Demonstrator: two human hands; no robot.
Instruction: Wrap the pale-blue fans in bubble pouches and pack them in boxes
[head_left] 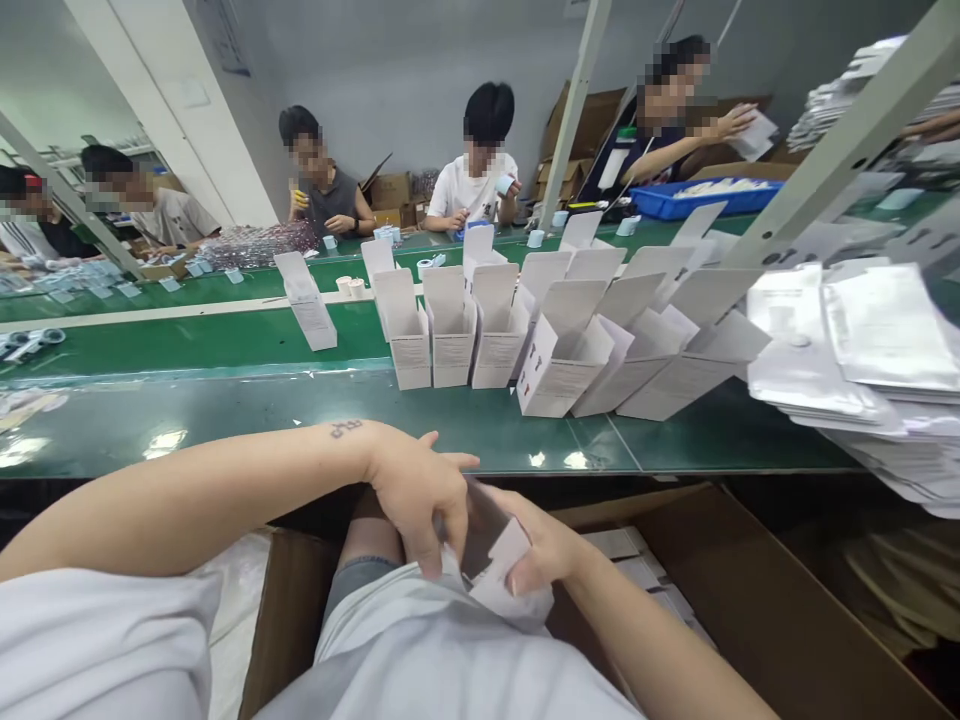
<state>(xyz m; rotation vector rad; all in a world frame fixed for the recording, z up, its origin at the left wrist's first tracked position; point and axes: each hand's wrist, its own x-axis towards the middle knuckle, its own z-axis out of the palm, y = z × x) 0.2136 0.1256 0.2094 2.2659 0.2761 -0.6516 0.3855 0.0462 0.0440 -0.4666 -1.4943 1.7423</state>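
The long green worktop [225, 420] runs across the room, with co-workers [480, 160] seated along its far side. Below its near edge an open cardboard box [750, 600] sits by the person's right side, with flat white blanks [637, 570] lying inside it. At the right end of the worktop a slumped stack of silvery pouches [862, 360] spills toward the edge. In the middle a row of open white cartons [555, 370] stands with flaps up. The ones on the right lean against each other, and a single carton [307, 300] stands apart to the left. A blue tray [705, 197] rests on the far side.

Close in, over the lap and below the worktop's edge, both hands meet on a small white carton [504, 570]. The left hand [420, 495] comes in from above with its fingers curled down onto the carton's left side, gripping it. The right hand [547, 550] is closed on the other side, thumb on top of a raised flap. The carton looks only partly formed, though the fingers cover much of it. It rests against the grey shirt [450, 660].
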